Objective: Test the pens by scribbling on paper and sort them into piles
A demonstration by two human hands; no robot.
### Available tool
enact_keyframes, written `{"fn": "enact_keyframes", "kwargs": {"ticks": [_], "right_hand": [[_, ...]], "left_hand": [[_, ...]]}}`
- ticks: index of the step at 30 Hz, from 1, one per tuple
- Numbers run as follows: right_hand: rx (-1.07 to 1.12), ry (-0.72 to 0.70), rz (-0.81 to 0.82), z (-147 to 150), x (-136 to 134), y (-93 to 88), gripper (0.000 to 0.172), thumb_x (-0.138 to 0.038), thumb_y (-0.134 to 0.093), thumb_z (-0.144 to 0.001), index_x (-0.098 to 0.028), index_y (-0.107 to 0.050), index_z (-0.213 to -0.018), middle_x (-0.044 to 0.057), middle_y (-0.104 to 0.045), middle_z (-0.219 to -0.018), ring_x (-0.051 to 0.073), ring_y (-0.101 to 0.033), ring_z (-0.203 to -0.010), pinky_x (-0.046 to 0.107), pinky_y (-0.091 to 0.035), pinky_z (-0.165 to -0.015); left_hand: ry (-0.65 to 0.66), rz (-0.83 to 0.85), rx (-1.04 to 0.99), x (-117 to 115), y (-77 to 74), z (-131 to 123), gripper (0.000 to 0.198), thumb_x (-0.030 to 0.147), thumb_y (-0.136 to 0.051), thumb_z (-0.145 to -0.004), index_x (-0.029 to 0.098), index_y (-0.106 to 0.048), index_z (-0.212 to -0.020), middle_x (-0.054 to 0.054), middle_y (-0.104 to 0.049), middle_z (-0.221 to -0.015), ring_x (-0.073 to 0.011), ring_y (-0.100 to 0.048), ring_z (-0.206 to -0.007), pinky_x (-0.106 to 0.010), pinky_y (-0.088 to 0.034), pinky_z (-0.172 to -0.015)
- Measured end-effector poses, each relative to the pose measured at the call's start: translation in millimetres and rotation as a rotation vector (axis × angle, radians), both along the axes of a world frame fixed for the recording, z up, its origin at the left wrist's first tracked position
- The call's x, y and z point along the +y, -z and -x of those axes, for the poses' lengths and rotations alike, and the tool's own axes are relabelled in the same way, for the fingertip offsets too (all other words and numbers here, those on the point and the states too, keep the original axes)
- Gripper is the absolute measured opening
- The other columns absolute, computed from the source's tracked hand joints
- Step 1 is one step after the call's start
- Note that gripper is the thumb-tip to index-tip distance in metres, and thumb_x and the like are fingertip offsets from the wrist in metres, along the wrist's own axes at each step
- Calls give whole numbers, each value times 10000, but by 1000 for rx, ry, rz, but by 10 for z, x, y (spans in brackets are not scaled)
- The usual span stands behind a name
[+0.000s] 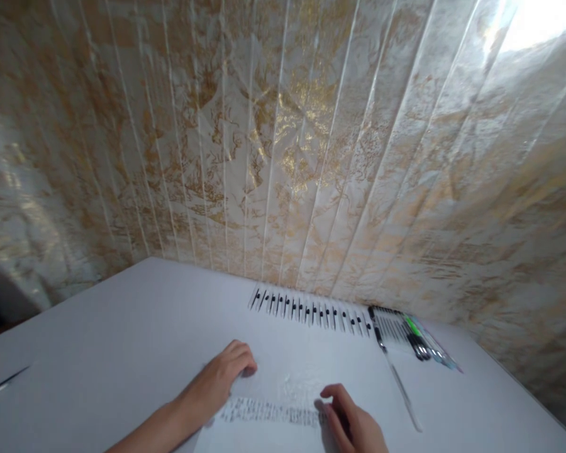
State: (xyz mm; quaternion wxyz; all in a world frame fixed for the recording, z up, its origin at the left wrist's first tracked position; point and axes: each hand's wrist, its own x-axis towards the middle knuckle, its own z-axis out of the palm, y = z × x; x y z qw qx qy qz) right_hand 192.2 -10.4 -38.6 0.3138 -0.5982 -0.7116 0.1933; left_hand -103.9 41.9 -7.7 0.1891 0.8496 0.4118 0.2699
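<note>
Near the front middle of the table, a white sheet (259, 434) bears a band of dark marks, too small to read. My left hand (233, 365) rests at its upper left, fingers curled down; whether anything is under them is hidden. At the right edge of the sheet is my right hand (349, 418), its index finger bent and apart from the thumb, with nothing visible between them. Beyond the hands lies a row of clear pens or tubes with black parts (306, 308).
To the right are a black-edged case (391, 324), a green marker (412, 325), several black pens (419, 346) and a long clear strip (403, 393). A thin dark stick (4, 382) lies far left. A patterned curtain (283, 138) hangs behind the table (122, 327).
</note>
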Motion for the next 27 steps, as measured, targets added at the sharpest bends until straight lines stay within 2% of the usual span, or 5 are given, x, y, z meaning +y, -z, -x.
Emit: {"fn": "enact_keyframes", "kwargs": {"ticks": [4, 9, 15, 21, 27], "right_hand": [[9, -144, 64, 50, -6, -325, 146, -288, -481, -895, -218, -588, -964, 1, -676, -721, 153, -604, -578, 223, -449, -555], [-259, -167, 90, 247, 201, -596, 247, -11, -498, -775, -184, -601, -918, 30, -658, -846, 157, -634, -697, 228, -455, -634], [-338, -236, 104, 636, 451, -626, 258, 0, -548, -778, -199, -626, -922, 22, -663, -929, 159, -646, -777, 223, -450, -663], [-423, -250, 94, 927, 564, -639, 224, -58, -554, -834, -182, -626, -1006, 55, -660, -1016, 204, -640, -892, 258, -474, -694], [-534, -273, 111, 1146, 719, -726, 154, -68, -545, -838, -117, -668, -916, 133, -692, -1014, 272, -636, -940, 298, -486, -714]], "left_hand": [[79, 46, -47, 33, -14, -286, 503, -108, -327, -664, 208, -573, -967, -22, -587, -911, -161, -563, -855, -256, -466, -781], [74, 57, -47, 136, -15, -451, 464, -46, -375, -771, 217, -538, -1117, -59, -561, -1108, -184, -538, -1002, -303, -448, -894], [-74, 53, 29, 177, -54, -246, 126, 90, -527, -850, 210, -563, -852, -27, -598, -929, -236, -528, -911, -363, -434, -818], [-260, 67, 0, 221, -13, -166, 88, 140, -423, -932, 219, -461, -948, -32, -612, -895, -218, -605, -836, -343, -470, -760], [-285, 22, -12, 237, -2, -144, 154, 119, -403, -921, 231, -484, -989, -36, -648, -945, -213, -626, -893, -339, -471, -790]]}}
